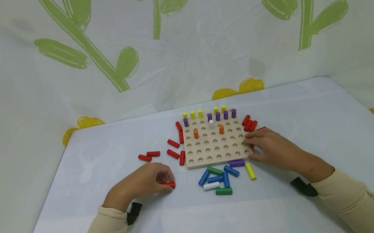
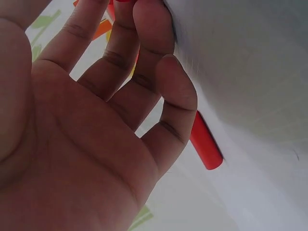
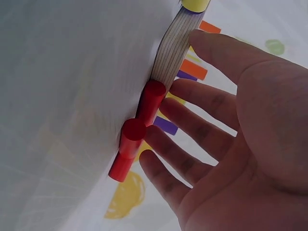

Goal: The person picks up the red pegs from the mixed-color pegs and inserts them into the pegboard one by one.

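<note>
My left hand (image 1: 146,181) pinches a red peg (image 1: 170,184) low over the table, left of the pegboard. In the left wrist view only a sliver of that peg shows past the fingers, and another red peg (image 2: 207,142) lies beyond the little finger. The wooden pegboard (image 1: 201,165) carries yellow, purple, orange and white pegs standing in its far rows. At the board's right edge rests my right hand (image 1: 273,150), fingers extended, thumb near the front corner. Red pegs (image 3: 132,137) lie beside its fingertips in the right wrist view, one partly under the hand in the head view.
Loose blue, green, white, purple and yellow pegs lie in front of the board, among them a green peg (image 1: 224,191) and a yellow peg (image 1: 251,171). Several red pegs (image 1: 173,143) lie left of it. A leaf-patterned cloth (image 1: 227,46) rises behind the table.
</note>
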The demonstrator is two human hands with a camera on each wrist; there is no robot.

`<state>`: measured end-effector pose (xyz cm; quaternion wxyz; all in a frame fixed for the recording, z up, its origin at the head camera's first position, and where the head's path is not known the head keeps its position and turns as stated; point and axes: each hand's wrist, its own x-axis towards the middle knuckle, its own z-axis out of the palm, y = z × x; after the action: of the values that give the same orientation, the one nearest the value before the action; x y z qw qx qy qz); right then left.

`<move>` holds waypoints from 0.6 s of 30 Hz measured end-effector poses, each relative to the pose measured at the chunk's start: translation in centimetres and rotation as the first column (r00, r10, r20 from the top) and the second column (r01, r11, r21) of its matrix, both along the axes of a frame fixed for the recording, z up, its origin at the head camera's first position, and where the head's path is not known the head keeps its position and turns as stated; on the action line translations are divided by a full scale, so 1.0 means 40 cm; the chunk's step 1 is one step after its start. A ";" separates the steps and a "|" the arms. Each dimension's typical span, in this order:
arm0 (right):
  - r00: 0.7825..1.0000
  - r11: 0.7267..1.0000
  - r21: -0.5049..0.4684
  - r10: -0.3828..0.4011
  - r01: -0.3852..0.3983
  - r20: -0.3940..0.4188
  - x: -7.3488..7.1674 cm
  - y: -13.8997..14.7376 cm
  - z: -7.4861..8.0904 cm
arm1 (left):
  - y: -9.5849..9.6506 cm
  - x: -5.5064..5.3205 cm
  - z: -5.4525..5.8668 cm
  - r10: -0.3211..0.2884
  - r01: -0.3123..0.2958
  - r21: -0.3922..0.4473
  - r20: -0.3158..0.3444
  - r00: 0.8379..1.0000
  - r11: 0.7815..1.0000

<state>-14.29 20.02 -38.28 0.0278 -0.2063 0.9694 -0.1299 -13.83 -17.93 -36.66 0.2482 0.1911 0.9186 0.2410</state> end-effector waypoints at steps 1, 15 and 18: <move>1.000 1.000 -0.003 0.000 0.000 -0.001 0.000 0.000 -0.001 | 0.001 0.000 0.000 0.003 -0.003 -0.002 0.001 1.000 1.000; 1.000 1.000 0.010 0.001 -0.001 0.006 0.007 -0.001 0.004 | 0.009 -0.004 0.021 0.050 -0.044 0.058 -0.099 0.994 0.997; 1.000 1.000 0.018 0.005 -0.005 0.012 0.010 -0.002 0.004 | 0.011 -0.010 0.029 0.084 -0.072 0.094 -0.125 0.989 0.993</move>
<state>-13.91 19.96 -38.11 0.0356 -0.2077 0.9699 -0.1223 -14.24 -17.51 -35.51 0.1702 0.1809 0.9278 0.2785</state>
